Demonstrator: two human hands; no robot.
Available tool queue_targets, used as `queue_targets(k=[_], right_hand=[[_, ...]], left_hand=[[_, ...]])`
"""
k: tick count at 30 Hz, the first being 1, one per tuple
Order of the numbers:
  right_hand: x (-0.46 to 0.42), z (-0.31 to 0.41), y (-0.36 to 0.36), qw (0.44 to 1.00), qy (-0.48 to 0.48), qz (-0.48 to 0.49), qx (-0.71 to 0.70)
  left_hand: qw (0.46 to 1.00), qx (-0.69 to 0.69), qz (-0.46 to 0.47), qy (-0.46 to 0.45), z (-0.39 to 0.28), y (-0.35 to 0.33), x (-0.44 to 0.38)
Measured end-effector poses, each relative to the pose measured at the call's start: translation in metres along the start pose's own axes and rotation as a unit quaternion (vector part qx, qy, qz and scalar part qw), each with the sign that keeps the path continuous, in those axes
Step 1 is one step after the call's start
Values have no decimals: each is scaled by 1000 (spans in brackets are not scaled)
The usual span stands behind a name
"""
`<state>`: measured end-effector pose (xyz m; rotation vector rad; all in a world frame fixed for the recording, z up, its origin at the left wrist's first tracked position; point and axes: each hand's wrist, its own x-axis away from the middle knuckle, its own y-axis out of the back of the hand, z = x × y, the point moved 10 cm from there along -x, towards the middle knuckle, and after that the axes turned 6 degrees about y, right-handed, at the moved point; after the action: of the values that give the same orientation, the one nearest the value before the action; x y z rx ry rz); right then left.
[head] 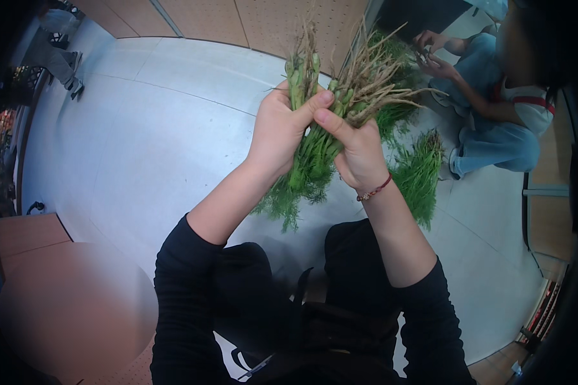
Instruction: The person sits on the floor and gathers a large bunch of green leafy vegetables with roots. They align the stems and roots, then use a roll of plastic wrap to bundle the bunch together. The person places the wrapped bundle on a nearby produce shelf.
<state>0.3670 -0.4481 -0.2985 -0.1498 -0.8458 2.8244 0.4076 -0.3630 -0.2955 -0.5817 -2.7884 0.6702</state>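
Both my hands grip a bunch of feathery green herb stalks (318,144), which looks like dill or fennel. Its pale brown roots (371,79) fan out at the top, away from me, and the fine leaves hang down between my forearms. My left hand (279,122) is closed around a smaller part of the stems on the left. Around the thicker, rootier part on the right is my right hand (361,144), with a red braided bracelet (374,188) at its wrist. My thumbs nearly touch across the stems. The fingers behind the bunch are mostly hidden.
Another bunch of the herb (421,175) lies on the pale tiled floor (173,120) to the right, with more greens (397,113) beyond it. A person in jeans (491,144) crouches at the right, hands together. Perforated tan panels (289,24) stand ahead. Another person's legs (65,67) show far left.
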Motion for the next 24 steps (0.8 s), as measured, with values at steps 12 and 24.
queue_targets(k=[12,24], right_hand=[[-7,45,78,972,123,-201,-15],[-10,57,75,969,133,-198,66]], left_hand=[[997,-9,37,61,24,18,-17],[974,-221,-52,11,5,38,-24]])
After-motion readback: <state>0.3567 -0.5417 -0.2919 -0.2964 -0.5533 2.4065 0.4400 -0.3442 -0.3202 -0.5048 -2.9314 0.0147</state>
